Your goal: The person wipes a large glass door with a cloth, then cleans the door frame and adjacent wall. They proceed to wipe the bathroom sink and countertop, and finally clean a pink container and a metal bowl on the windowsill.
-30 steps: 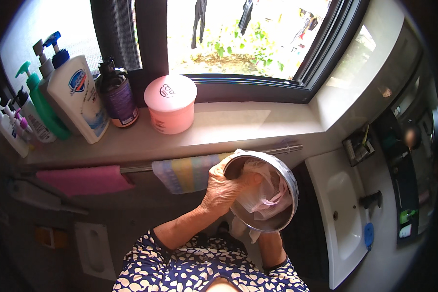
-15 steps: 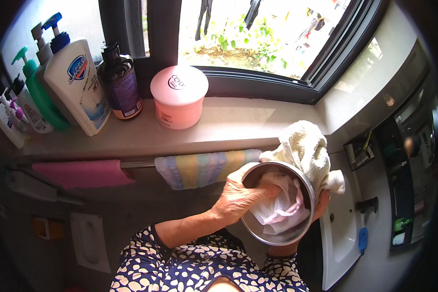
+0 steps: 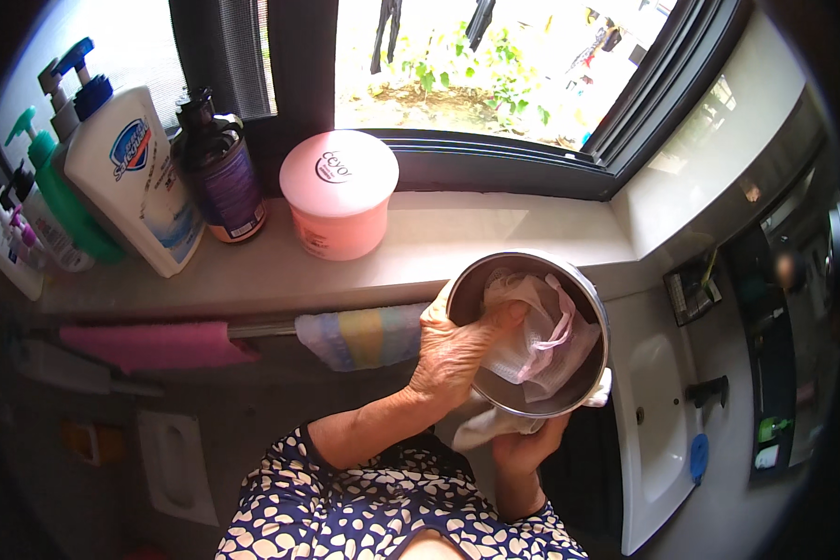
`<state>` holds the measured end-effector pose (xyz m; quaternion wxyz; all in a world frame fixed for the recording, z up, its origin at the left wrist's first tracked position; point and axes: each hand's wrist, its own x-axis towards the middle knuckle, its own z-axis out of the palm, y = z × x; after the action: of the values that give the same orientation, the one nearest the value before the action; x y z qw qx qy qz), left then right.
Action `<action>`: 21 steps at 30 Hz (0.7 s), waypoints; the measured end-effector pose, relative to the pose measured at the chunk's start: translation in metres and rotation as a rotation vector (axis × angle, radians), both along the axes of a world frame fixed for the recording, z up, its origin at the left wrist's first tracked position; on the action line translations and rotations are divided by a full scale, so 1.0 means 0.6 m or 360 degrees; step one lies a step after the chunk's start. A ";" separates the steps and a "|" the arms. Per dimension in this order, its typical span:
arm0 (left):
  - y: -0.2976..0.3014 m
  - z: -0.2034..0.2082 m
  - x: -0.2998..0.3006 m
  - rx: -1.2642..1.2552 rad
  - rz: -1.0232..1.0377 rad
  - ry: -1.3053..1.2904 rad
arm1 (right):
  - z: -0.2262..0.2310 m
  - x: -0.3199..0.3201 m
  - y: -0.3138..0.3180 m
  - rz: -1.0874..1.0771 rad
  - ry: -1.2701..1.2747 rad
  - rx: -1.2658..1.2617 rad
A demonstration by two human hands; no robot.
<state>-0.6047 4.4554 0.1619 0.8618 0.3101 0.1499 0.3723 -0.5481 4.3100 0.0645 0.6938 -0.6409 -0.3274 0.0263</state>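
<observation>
A stainless steel bowl (image 3: 593, 308) is tilted so that its inside faces me. In it lies a crumpled white mesh pouch (image 3: 518, 341) with a pink edge or cord. My left hand (image 3: 453, 350) is closed on the bowl's left rim, its thumb reaching inside against the mesh. Below the bowl, my right hand (image 3: 530, 448) is closed round part of a cream towel (image 3: 490, 425), held at the bowl's underside. The bowl hides most of the towel and the right fingertips; a bit of towel shows by the bowl's lower right rim.
On the window sill (image 3: 448, 243) stand a pink tub (image 3: 341, 210), a dark pump bottle (image 3: 219, 177), a white pump bottle (image 3: 135, 177) and other bottles. A pink towel (image 3: 149, 345) and a striped towel (image 3: 359, 334) hang on a rail. A white sink (image 3: 658, 429) is to the right.
The cream towel has gone from behind the bowl's upper right to beneath it, along with my right hand, which moved down and left. The bowl has risen slightly; my left hand keeps its grip.
</observation>
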 end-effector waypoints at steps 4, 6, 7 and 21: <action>-0.013 -0.017 0.015 -0.0005 -0.0034 -0.0092 | 0.023 0.021 0.029 -0.0546 -0.0713 0.0213; -0.016 -0.005 0.017 -0.0135 -0.0170 -0.0137 | -0.025 0.035 -0.005 -0.0700 -0.0679 0.0090; -0.015 0.001 0.018 -0.0146 -0.0174 -0.0050 | -0.042 0.034 -0.010 -0.0582 -0.0660 0.0167; -0.006 0.008 0.039 -0.0309 -0.0224 0.0019 | -0.018 0.057 0.010 0.0801 0.1172 0.0449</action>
<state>-0.5816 4.4515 0.1667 0.9109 0.2371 0.1682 0.2927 -0.5137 4.3162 0.0537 0.8162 -0.3890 -0.2049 0.3748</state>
